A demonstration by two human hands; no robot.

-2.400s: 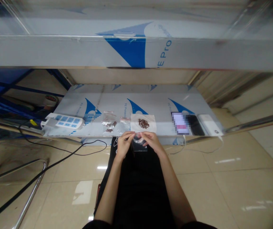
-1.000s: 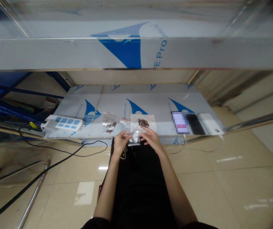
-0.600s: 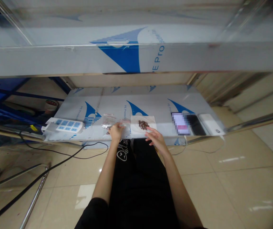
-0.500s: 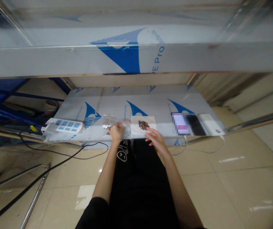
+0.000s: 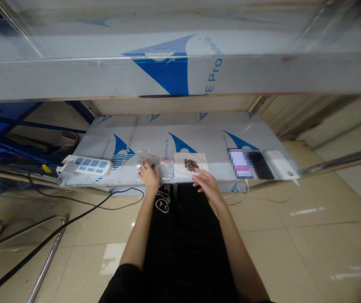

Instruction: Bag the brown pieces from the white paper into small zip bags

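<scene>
A: Left grip (image 5: 149, 176)?
B: Wide, fingers spread over the clear bags (image 5: 143, 155); contact unclear.
A: Right grip (image 5: 208, 184)?
B: Loosely curled, fingertips at the edge of the brown pieces (image 5: 190, 165); cannot tell if one is held. Pieces lie heaped on the white sheet (image 5: 179, 169), on the desk (image 5: 151, 131).

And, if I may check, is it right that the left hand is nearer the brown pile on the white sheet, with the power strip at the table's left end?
Not quite: the head view shows the right hand nearer the brown pile on the white sheet; the left hand is at the clear bags. The power strip is indeed at the left end of the table.
</scene>
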